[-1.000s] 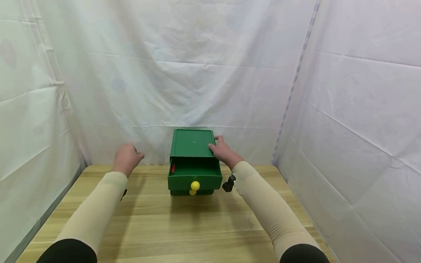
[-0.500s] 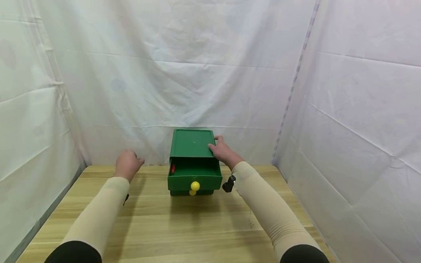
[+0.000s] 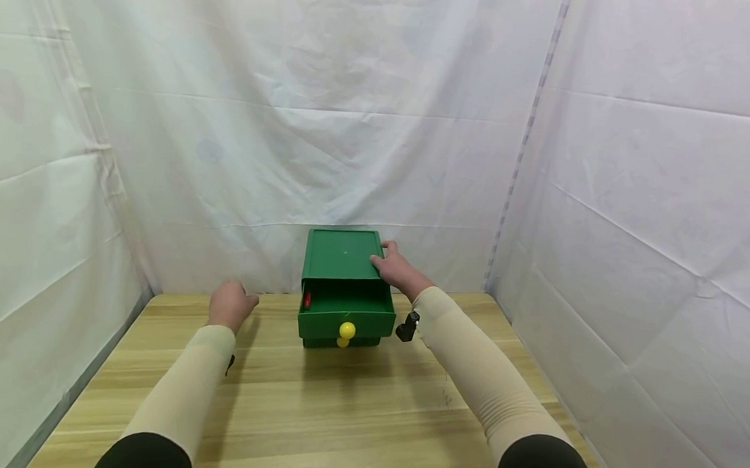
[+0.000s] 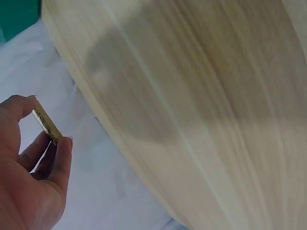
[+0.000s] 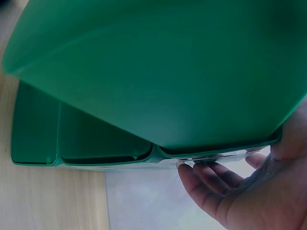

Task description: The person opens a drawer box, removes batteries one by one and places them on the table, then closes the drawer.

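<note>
A green drawer box stands at the back of the table, its upper drawer pulled out and tilted slightly down. A yellow knob is on that drawer's front. My right hand grips the box's right side, thumb on the top edge; in the right wrist view its fingers curl against the green rim. Left of the box, my left hand is raised over the table. Between thumb and fingertips it pinches a small slim yellowish bar with dark print along one side.
Something small and red shows at the left inside the drawer. A second yellow knob sits lower on the box. White sheeting hangs close behind and on both sides of the wooden table.
My left hand has come down and toward me, slightly to the right, still pinching the bar. The right hand and the drawer box have stayed in place.
</note>
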`<state>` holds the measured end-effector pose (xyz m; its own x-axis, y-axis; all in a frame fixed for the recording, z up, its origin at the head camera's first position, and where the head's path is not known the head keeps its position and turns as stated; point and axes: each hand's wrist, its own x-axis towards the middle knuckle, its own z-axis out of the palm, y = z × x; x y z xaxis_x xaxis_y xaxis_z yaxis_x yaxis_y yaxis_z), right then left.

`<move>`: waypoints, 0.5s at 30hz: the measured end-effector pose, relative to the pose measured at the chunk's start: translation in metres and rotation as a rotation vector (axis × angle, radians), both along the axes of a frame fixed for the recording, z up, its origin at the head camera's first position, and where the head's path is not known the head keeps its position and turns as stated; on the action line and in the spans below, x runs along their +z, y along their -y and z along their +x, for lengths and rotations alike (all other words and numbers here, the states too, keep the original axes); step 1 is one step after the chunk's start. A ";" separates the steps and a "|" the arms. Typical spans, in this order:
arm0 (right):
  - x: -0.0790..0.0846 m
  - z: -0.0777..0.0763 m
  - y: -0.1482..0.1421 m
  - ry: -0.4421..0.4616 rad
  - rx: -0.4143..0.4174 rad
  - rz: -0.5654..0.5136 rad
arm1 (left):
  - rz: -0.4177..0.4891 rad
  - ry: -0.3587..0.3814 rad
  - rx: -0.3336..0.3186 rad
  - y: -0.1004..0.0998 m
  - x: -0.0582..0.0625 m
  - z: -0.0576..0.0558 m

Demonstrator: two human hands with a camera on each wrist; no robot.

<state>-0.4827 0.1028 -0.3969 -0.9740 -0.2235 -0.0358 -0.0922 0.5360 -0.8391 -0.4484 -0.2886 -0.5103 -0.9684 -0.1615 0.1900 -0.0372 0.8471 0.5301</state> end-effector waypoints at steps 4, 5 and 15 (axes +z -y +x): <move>0.000 -0.001 0.000 0.002 -0.002 0.002 | -0.011 0.016 0.001 -0.001 -0.005 0.001; 0.000 -0.001 0.000 0.002 -0.001 0.000 | -0.019 0.020 0.002 -0.002 -0.006 0.001; 0.001 0.000 -0.002 0.012 0.014 -0.020 | -0.028 0.030 -0.001 -0.003 -0.014 0.009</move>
